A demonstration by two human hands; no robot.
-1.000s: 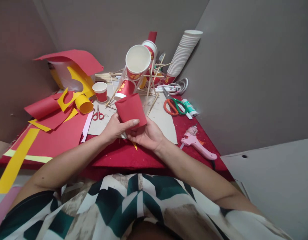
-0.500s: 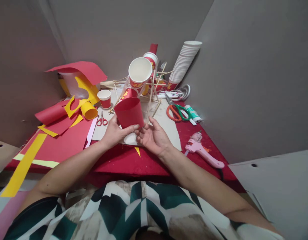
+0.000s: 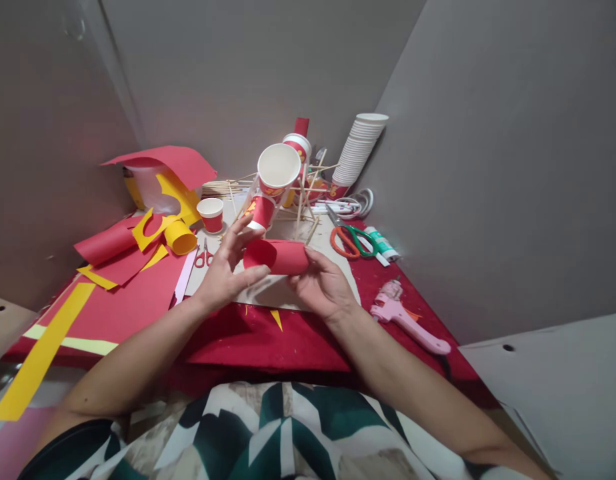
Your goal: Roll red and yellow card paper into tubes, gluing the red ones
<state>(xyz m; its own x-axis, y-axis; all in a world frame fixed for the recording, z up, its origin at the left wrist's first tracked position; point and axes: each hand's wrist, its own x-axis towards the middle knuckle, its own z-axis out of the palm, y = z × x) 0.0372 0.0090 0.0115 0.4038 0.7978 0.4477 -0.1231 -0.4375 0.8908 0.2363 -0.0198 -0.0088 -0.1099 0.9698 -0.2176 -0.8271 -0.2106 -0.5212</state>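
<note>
A rolled red paper tube (image 3: 291, 258) lies sideways in front of me, its hollow end facing left. My right hand (image 3: 325, 283) grips its right end between thumb and fingers. Around the left end, my left hand (image 3: 225, 263) is open, with the fingers spread above the tube and the thumb by its lower edge. Just beyond stands a structure of thin wooden sticks (image 3: 301, 207) and red-and-white paper cups, with a large paper cup (image 3: 278, 170) tilted toward me at its top.
Left are a small paper cup (image 3: 211, 215), small red scissors (image 3: 204, 255), a yellow paper roll (image 3: 181, 238) and red paper sheets (image 3: 133, 310). Right are a cup stack (image 3: 361, 150), green-and-orange-handled scissors (image 3: 355, 241) and a pink glue gun (image 3: 411, 323). Grey walls enclose the table.
The red tube has turned from upright to lying sideways. My right hand has taken its right end, while my left fingers have come away and spread.
</note>
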